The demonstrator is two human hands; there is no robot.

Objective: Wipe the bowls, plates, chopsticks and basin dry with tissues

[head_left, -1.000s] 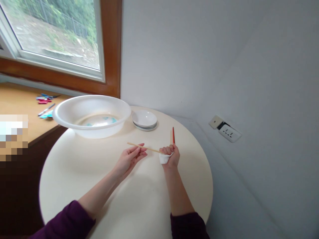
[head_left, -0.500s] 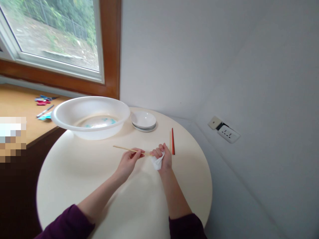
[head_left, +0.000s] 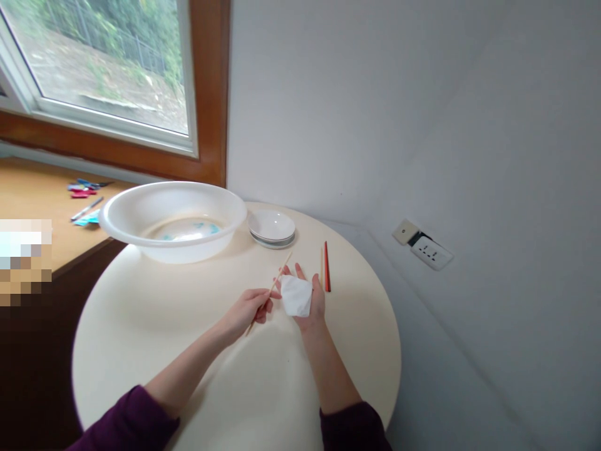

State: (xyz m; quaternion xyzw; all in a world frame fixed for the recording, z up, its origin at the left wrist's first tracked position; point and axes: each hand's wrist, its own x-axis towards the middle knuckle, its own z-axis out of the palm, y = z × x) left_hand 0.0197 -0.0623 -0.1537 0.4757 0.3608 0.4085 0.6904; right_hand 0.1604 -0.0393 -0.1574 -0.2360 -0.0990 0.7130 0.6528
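Table (head_left: 188,351) is round, cream, pushed into a corner — plain pale wall (head_left: 375,113) behind and to the right, wood-framed window (head_left: 103,62) at 11 o'clock. Wall socket (head_left: 431,252) low on the right wall, at 3 o'clock from the hands. A wooden sill (head_left: 32,207) left of the table carries pens and small coloured bits.

On the table: big white plastic basin (head_left: 173,219) at 11 o'clock from the hands, with blue specks on its bottom. Stack of small white dishes (head_left: 272,228) just right of the basin. Red chopstick (head_left: 327,266) lies flat beside a pale one at 1 o'clock, both running roughly 12–6, just beside the right hand.

Left hand (head_left: 248,307) — fingers clamped on a light wooden chopstick (head_left: 277,282) around its middle. Long axis runs diagonally: upper tip points to about 1 o'clock toward the dishes, lower end to 7 o'clock, sticking out below the hand. It's held above the table, near the centre.

Right hand (head_left: 305,300) — palm up, fingers spread apart, with a folded white cloth (head_left: 297,296) lying on the palm. The chopstick passes just beside the cloth's left edge; cannot tell if they touch.

Dark purple sleeves on both arms.
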